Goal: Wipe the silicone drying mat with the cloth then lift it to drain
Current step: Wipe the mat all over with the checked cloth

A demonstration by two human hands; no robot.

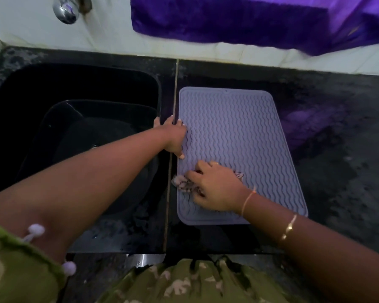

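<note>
Centre of frame: a lilac ribbed silicone drying mat point(239, 138) is lying flat on the black stone tabletop point(337, 193). The left hand point(174, 136) is pressing its left edge, fingers spread. The right hand point(217, 189) is gripping a bunched patterned cloth point(181, 182) on the lower-left corner. Wiping is apparently under way; lifting to drain is not yet done.

**Q:** Where are the arms?

**A:** Both forearms are bare and reach forward. The left arm point(96, 167) stretches in long from the lower left corner. The right arm point(315, 243) enters from the lower right, bent inward at the wrist.

**Q:** And the hands?

**A:** The left hand point(173, 136) lies palm down, farther out, with its fingers spread and fairly straight and its thumb angled back toward the body. The right hand point(214, 189) sits nearer the body, close to the left hand. It is also palm down, with its fingers bent over a crumpled cloth point(181, 181).
</note>
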